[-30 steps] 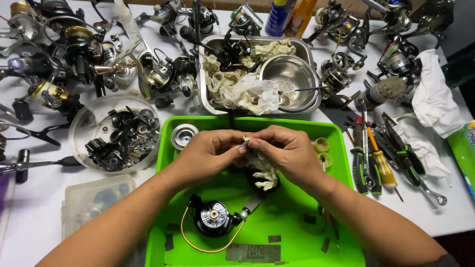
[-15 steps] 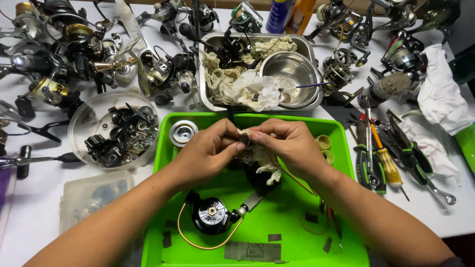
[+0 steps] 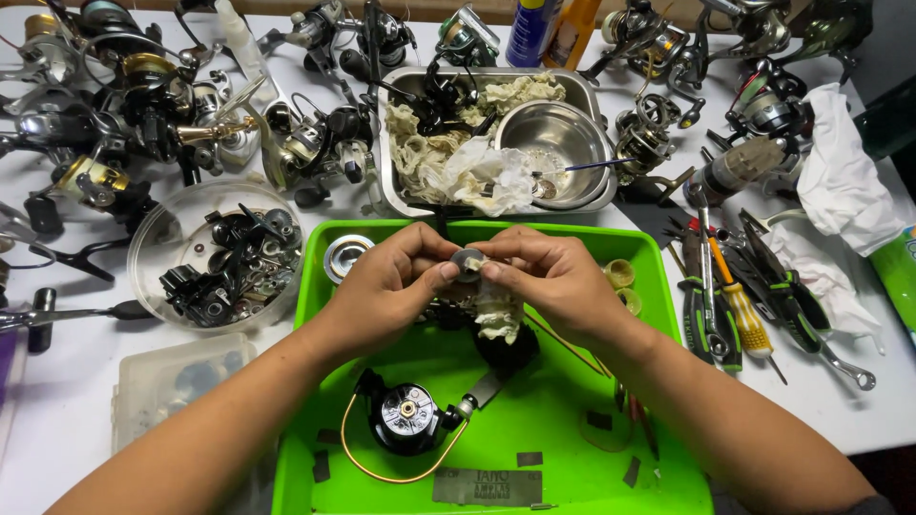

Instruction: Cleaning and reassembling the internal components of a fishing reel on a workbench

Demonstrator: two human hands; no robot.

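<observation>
Since a second ago, both hands are staying together over the green tray (image 3: 315, 286), barely shifting. Left hand (image 3: 386, 286) and right hand (image 3: 553, 277) are pinching a small round part (image 3: 468, 262) between closed fingertips, rag (image 3: 496, 315) dangling beneath, seemingly for wiping. Beyond, a steel pan (image 3: 396, 195) and reels (image 3: 143, 86) are crowding the worktop (image 3: 76, 353).

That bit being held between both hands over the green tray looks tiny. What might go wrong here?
The small round part is pinched only by the fingertips of the left hand and right hand, so it might slip and drop. It would probably land in the green tray, but a bounce could send it among the tools or reels crowding the table. The rag hanging under the hands may also snag or hide it.
</observation>
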